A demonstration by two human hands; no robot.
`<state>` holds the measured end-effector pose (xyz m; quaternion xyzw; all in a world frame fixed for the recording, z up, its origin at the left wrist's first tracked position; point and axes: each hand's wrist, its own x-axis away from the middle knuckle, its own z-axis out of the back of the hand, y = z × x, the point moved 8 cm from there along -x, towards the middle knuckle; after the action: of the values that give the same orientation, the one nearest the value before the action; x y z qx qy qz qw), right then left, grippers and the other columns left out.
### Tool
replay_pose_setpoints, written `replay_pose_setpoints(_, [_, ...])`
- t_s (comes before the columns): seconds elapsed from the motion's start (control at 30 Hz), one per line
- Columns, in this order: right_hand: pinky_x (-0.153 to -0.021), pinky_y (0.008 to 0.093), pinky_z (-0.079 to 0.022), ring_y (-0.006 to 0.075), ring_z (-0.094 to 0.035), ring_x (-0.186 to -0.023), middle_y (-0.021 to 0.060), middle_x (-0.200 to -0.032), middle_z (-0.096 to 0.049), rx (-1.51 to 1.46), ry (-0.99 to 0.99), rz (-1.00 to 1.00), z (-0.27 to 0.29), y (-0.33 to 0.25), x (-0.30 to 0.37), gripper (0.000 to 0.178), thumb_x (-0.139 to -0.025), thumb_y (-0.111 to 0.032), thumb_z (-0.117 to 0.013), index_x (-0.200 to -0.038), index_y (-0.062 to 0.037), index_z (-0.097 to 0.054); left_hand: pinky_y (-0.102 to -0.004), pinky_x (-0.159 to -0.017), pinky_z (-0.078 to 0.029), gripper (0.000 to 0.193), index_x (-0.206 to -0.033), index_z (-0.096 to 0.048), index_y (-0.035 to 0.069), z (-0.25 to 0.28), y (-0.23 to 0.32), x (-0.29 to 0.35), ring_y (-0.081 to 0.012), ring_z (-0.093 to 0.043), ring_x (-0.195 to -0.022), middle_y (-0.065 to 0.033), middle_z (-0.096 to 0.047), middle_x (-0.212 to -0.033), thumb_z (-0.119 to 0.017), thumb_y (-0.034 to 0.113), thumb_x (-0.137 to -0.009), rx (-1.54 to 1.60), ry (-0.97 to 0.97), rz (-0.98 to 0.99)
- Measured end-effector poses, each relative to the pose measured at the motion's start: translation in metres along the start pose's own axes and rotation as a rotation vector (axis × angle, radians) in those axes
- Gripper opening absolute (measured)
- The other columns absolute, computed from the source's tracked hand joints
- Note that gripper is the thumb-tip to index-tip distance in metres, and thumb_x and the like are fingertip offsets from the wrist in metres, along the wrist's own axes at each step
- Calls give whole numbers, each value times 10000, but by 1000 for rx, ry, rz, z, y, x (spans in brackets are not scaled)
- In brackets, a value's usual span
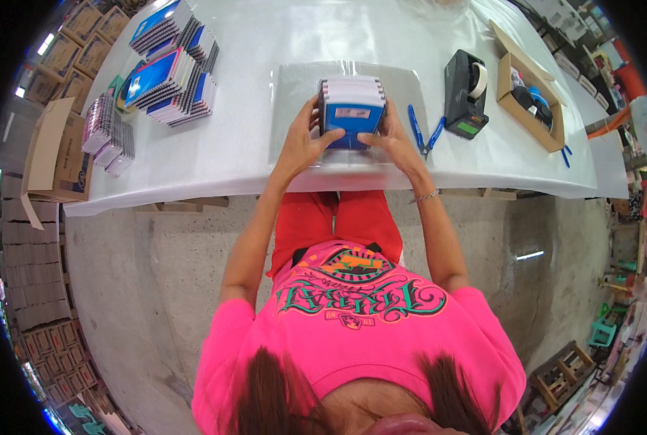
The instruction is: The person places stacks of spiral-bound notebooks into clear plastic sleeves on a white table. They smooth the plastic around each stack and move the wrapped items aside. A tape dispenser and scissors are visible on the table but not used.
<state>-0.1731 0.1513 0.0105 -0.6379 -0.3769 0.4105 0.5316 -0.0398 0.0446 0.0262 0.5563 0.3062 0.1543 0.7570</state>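
Both hands grip a stack of spiral notebooks [351, 116] with a blue cover facing me. My left hand [303, 139] presses its left side, thumb across the blue cover. On the opposite side my right hand [399, 140] mirrors it, with the thumb on the cover's lower right. The stack stands over a sheet of clear plastic [287, 101] spread on the white-covered table. Just right of the plastic lie blue-handled cutters [425, 138], their handles spread apart. A black tape dispenser [465, 94] with a roll of tape stands beyond them.
Piles of blue spiral notebooks [156, 78] stand at the table's left. Nearer lie wrapped notebook bundles [108, 134], beside an open carton [61, 148]. At the right, a long cardboard box [515, 101] holds several small items. The table's front edge [352, 181] runs before me.
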Motion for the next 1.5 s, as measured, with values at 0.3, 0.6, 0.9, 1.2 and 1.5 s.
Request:
replay_pose_setpoints(0.3, [-909,243,-432,157,-572,-1034,138,-1177,-583,6,129,-252,20,-9,-26,732,-794,-173,-742,-1374,93,-383,-481,-998,-371,831,-1369,-447,-38,-6,-25,-41,-297,-479,-1235,-210,-573,-1232,-740,471,-780,157,-163,572])
replay_pose_setpoints(0.6, [-946,321,-422,223,-603,-1009,161,-1094,-655,107,98,-347,24,11,-34,550,-801,-313,-726,-1160,90,-622,-352,-928,-460,751,-1252,-538,-97,-12,-55,-53,-236,-624,-1009,-175,-651,-1094,-709,488,-815,113,-162,594])
replay_pose_setpoints(0.9, [-1000,307,-385,213,-557,-1119,158,-1152,-635,291,132,-339,41,37,-38,619,-857,-397,-681,-1207,103,-586,-346,-912,-481,798,-1247,-508,-133,-8,-48,-49,-265,-623,-1031,-233,-635,-1104,-718,496,-803,9,-111,583])
replay_pose_setpoints(1.2, [-1055,308,-360,244,-523,-1179,210,-1239,-563,198,133,-238,34,33,-34,748,-862,-427,-677,-1312,129,-461,-347,-851,-511,817,-1203,-514,-161,-2,-54,-53,-276,-637,-1000,-268,-626,-1086,-727,501,-774,-126,-59,468])
replay_pose_setpoints(1.5, [-963,301,-420,211,-546,-1104,164,-1176,-583,202,41,-207,20,16,-32,732,-881,-436,-659,-1306,130,-470,-385,-885,-492,873,-1341,-444,-82,8,-55,-57,-305,-617,-1010,-229,-607,-1139,-671,570,-806,-386,-1,381])
